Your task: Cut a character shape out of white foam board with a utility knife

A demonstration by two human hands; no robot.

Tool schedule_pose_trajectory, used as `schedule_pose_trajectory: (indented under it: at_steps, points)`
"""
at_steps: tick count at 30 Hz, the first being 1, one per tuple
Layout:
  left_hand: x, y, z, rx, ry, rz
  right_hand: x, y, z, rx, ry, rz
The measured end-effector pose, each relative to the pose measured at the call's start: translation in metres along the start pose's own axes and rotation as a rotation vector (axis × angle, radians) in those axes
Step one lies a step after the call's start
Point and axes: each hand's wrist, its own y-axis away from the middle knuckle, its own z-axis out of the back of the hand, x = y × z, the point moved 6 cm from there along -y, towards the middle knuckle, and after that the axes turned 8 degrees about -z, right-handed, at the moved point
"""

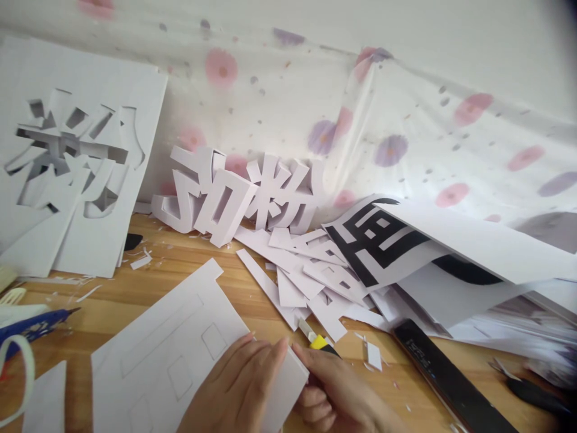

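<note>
At the near table edge, left hand (238, 388) lies flat, open, on the white foam board (175, 355). Right hand (336, 394) is clenched round the yellow utility knife (318, 340), blade at the board's right edge. Black ruler (444, 376) lies just right. Beyond are foam offcuts (306, 282), then cut-out foam characters (234, 192) against the wall.

Wooden table (189, 264): foam boards (171, 355), scraps (311, 282), ruler (446, 379).

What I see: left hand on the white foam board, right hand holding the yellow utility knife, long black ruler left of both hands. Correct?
No: head view shows the long black ruler right of the left hand and the right hand, which grips the yellow utility knife. Rest holds.
</note>
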Motion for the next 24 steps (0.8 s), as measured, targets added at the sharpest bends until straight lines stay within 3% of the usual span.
schedule_pose_trajectory:
  at_steps: [6,11,15,18,20,22,24]
  points:
    - [0.001,0.006,-0.008,-0.096,0.122,0.008,0.002,0.004,0.007,-0.061,0.011,0.058]
    - [0.0,0.008,-0.016,-0.05,0.253,0.022,0.008,0.01,0.014,-0.051,0.119,0.045]
    - [0.001,0.009,-0.017,-0.048,0.303,0.008,0.019,0.02,0.023,-0.156,0.21,0.076]
    - [0.006,0.008,-0.017,0.009,0.369,0.086,0.037,0.039,0.039,-0.409,0.477,0.152]
    - [0.011,0.007,-0.016,0.042,0.435,0.162,0.053,0.057,0.048,-0.68,0.882,0.196]
    - [0.016,0.005,-0.013,0.049,0.503,0.219,0.062,0.072,0.056,-0.922,1.179,0.143]
    - [0.018,0.003,-0.01,0.025,0.567,0.235,0.062,0.078,0.06,-1.049,1.362,0.04]
